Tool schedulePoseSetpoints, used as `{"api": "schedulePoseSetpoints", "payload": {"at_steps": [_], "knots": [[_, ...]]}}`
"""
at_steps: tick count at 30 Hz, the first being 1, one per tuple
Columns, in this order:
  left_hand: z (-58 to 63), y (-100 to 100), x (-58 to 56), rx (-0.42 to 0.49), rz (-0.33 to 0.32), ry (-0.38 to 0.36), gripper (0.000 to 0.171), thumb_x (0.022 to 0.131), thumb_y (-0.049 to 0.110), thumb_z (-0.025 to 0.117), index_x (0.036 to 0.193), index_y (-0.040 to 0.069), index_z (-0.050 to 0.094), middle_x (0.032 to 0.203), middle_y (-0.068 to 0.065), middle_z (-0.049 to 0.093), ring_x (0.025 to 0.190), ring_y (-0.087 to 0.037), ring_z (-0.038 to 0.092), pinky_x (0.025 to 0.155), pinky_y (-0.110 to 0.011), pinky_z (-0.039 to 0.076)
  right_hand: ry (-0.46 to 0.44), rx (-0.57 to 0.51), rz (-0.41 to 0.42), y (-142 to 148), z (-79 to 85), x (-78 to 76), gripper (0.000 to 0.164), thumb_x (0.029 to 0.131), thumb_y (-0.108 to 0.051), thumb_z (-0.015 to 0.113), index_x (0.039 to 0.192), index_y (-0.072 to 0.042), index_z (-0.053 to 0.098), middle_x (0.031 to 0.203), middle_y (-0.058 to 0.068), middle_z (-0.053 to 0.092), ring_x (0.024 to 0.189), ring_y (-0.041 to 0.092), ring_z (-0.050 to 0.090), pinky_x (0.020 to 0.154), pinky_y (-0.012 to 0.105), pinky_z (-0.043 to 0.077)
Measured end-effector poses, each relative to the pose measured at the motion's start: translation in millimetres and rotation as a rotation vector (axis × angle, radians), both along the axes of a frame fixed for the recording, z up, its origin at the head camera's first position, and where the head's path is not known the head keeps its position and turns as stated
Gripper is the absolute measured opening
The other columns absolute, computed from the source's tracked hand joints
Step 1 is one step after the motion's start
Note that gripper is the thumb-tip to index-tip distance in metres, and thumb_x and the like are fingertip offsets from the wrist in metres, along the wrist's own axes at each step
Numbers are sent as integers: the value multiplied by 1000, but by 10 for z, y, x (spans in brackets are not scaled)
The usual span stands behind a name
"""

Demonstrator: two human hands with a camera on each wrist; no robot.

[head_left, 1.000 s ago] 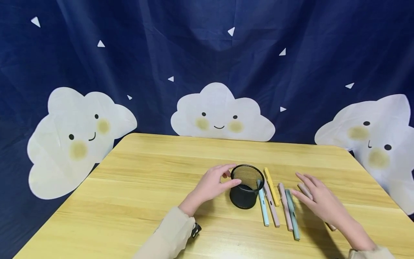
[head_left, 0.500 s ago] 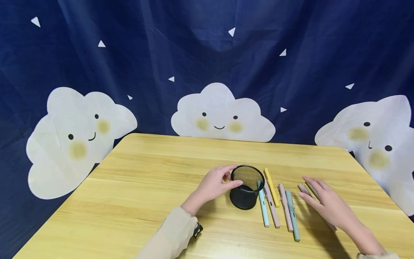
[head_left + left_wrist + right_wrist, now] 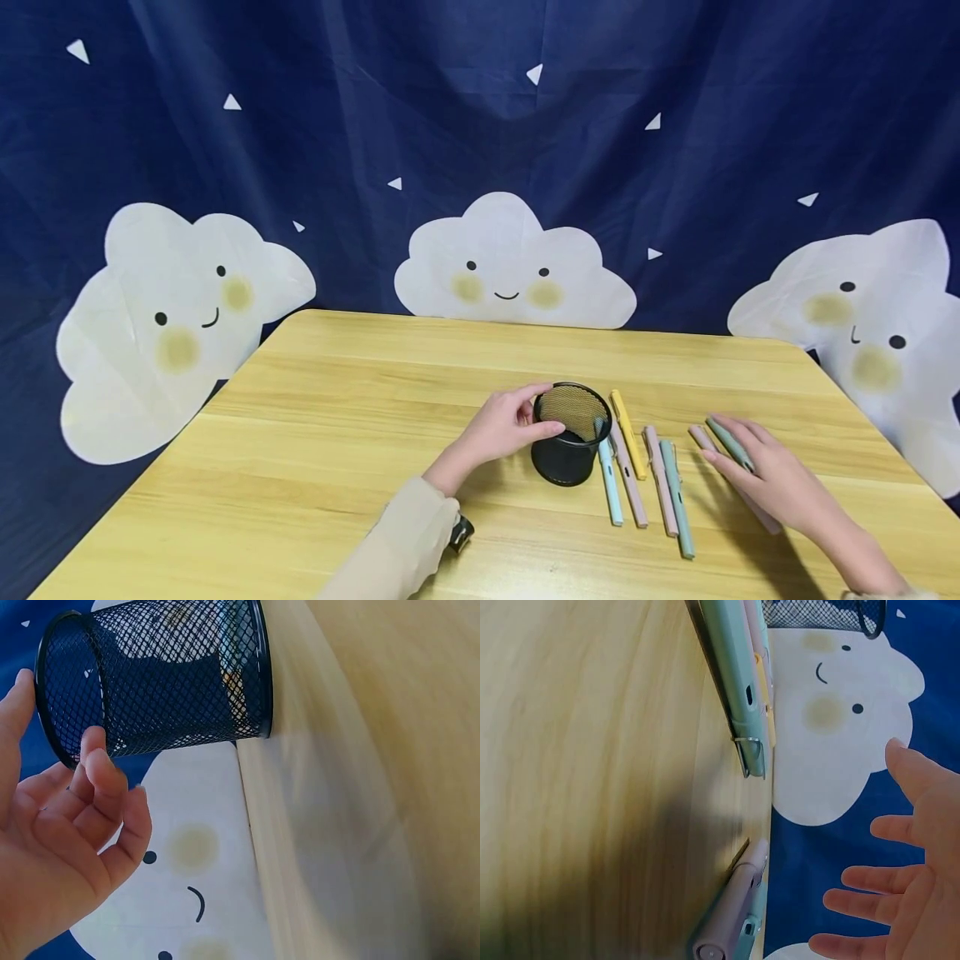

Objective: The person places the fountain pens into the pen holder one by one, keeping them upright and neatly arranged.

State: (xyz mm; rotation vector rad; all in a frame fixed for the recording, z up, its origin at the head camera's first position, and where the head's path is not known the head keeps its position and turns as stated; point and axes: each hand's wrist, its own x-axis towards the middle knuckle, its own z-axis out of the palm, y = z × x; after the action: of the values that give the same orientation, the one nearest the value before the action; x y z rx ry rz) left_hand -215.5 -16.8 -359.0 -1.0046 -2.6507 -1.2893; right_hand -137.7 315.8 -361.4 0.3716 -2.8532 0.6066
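Observation:
A black mesh pen holder (image 3: pixel 564 463) stands upright on the table. My left hand (image 3: pixel 501 427) holds it by the rim, with the thumb and fingers at the rim also in the left wrist view (image 3: pixel 75 817). Over the right-hand pens hovers my right hand (image 3: pixel 776 475), its fingers spread and holding nothing. Beneath it lie a mauve pen (image 3: pixel 761 512) and a green pen (image 3: pixel 727 442), both partly hidden by the hand. Between the hands lie a light blue pen (image 3: pixel 611 483), a mauve pen (image 3: pixel 628 475), a yellow pen (image 3: pixel 628 433), a pink pen (image 3: pixel 660 482) and a teal pen (image 3: pixel 677 500).
The wooden table (image 3: pixel 337 400) reaches back to a dark blue curtain (image 3: pixel 337 125) printed with white clouds and small triangles. A dark band (image 3: pixel 461 533) sits at my left wrist.
My right hand has moved right and slightly down, away from the teal pen, uncovering more of the mauve and green pens. The left hand and pen holder stay nearly still.

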Motion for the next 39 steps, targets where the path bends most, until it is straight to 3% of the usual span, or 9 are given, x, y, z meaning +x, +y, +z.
{"api": "schedulePoseSetpoints", "payload": {"at_steps": [11,15,18,20,24,31,35,39], "knots": [[-10,5,-27,40,-62,-116,61,81,29,67,133,6,43,52,6,43,48,-5,39,51,-17,37,-44,2,17,92,-23,-42,53,91,-29,53,130,4,39,121,32,41,103,53,41,74,64,36],[-16,11,-30,94,-81,-216,64,81,27,67,135,6,39,54,-7,51,47,-24,50,49,-22,43,-46,-6,30,136,-37,-66,52,91,-28,52,130,5,39,121,33,41,104,53,39,75,64,35],[-30,15,-38,150,-100,-289,65,81,23,68,136,6,37,60,-21,55,52,-40,53,51,-34,50,-58,-16,32,165,-44,-86,52,92,-29,51,129,7,39,121,33,42,105,53,39,76,63,35],[-36,19,-44,176,-108,-316,66,80,21,68,136,6,36,62,-26,55,54,-43,54,53,-40,51,-69,-27,31,186,-49,-102,53,92,-29,51,128,9,39,121,34,42,106,52,39,77,62,35],[-42,21,-56,204,-114,-347,66,80,17,69,136,5,36,60,-26,54,57,-42,57,57,-45,51,-59,-38,36,238,-73,-134,51,92,-25,52,125,12,40,116,35,46,103,50,43,76,60,37],[-26,28,-59,229,-112,-408,66,80,13,68,136,5,36,54,-13,54,52,-28,59,54,-37,53,-67,-37,72,352,-117,-219,50,87,-19,60,121,14,42,102,32,54,88,42,54,68,54,44],[-13,34,-57,237,-102,-443,67,80,13,69,137,7,35,55,-12,55,52,-24,60,54,-34,53,-129,-39,101,427,-94,-286,53,86,-17,61,121,15,40,92,23,57,75,27,57,60,39,48],[-14,38,-54,256,-103,-480,68,80,12,68,138,9,34,59,-17,58,52,-28,60,56,-41,53,-162,-51,155,499,-88,-348,53,86,-15,60,122,16,38,83,9,57,64,10,53,49,26,43]]}}
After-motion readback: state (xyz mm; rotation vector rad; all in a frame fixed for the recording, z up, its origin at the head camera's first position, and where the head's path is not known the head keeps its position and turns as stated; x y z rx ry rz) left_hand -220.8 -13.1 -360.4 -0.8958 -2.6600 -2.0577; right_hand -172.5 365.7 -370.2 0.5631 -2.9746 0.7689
